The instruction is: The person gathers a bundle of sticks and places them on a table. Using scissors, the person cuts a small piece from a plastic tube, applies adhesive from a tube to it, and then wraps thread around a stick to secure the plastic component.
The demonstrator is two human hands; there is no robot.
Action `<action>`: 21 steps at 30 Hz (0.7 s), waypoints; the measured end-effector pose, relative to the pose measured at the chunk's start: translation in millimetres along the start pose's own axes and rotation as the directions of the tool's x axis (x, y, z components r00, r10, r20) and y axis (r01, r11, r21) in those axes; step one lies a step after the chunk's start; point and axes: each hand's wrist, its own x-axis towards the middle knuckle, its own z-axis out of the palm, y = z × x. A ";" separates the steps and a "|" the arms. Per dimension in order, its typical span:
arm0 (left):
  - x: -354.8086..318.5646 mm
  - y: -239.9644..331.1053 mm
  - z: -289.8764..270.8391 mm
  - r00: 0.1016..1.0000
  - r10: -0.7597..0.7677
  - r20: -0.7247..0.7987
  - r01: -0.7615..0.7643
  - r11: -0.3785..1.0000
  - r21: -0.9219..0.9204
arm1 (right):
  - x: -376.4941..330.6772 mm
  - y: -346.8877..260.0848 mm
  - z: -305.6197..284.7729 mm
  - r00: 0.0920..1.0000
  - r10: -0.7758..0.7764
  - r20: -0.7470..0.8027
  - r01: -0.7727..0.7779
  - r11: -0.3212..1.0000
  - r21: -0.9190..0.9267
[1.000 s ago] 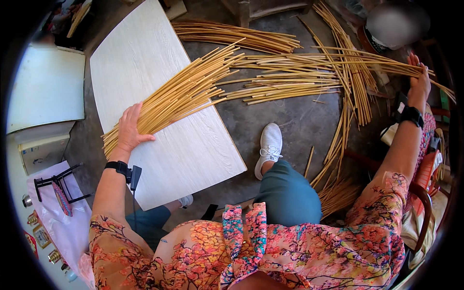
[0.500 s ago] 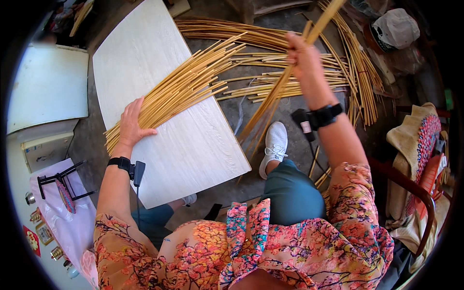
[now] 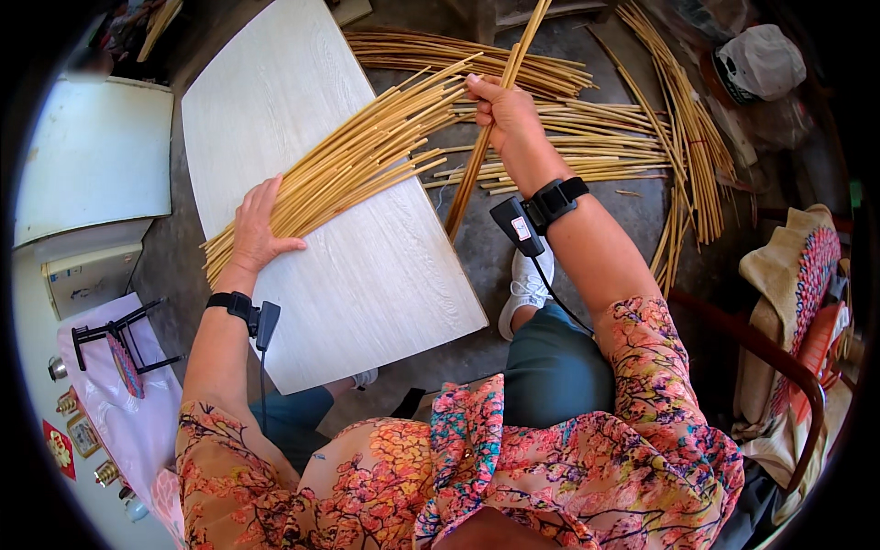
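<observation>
A bundle of thin yellow-brown sticks (image 3: 357,151) lies aslant across the white wood-grain board (image 3: 367,275), its far ends fanned out past the board's right edge. My left hand (image 3: 259,225) lies over the near end of this bundle, fingers stretched out and thumb spread on the board. Beyond the board's right edge, my right hand (image 3: 500,105) is closed around a few long brown sticks (image 3: 472,179). These stand steeply, running up past the top of the view and down beside the board. The fanned tips come close to my right hand.
More sticks (image 3: 587,147) lie on the floor (image 3: 587,41) beyond the board, and a long tied bundle (image 3: 697,156) is at the right. A white plastic bag (image 3: 765,62) is at far right, near a chair arm (image 3: 770,353). A white cabinet (image 3: 92,160) stands at left.
My right hand has moved left and slightly down with the few sticks, toward the fanned ends of the bundle. My left hand stays on the bundle.
</observation>
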 end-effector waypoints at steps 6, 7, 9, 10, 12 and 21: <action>2.4 1.3 -1.3 1.000 -0.004 0.001 0.004 1.000 -0.006 | 18.3 -39.9 -42.7 0.990 -0.121 -0.071 0.124 0.992 0.040; 1.7 2.5 -0.8 1.000 -0.007 0.001 0.007 1.000 -0.002 | 18.4 -44.3 -46.2 0.992 -0.111 -0.055 0.116 0.990 0.082; 1.6 1.8 -0.9 1.000 -0.007 0.002 0.007 1.000 -0.014 | 17.8 -39.7 -41.6 0.998 -0.064 0.004 0.064 0.991 0.119; 1.8 2.0 -0.5 1.000 -0.007 0.003 0.007 1.000 -0.020 | 18.0 -36.3 -38.1 0.999 -0.042 0.034 0.037 0.990 0.136; 2.1 0.7 -0.1 1.000 0.007 0.000 -0.007 1.000 -0.018 | 14.2 -27.3 -26.2 0.996 0.013 0.086 -0.026 0.990 0.142; 1.5 -3.3 2.5 1.000 0.021 -0.011 -0.021 1.000 0.021 | 26.8 -68.6 -94.7 0.974 -0.146 -0.175 0.160 0.985 0.068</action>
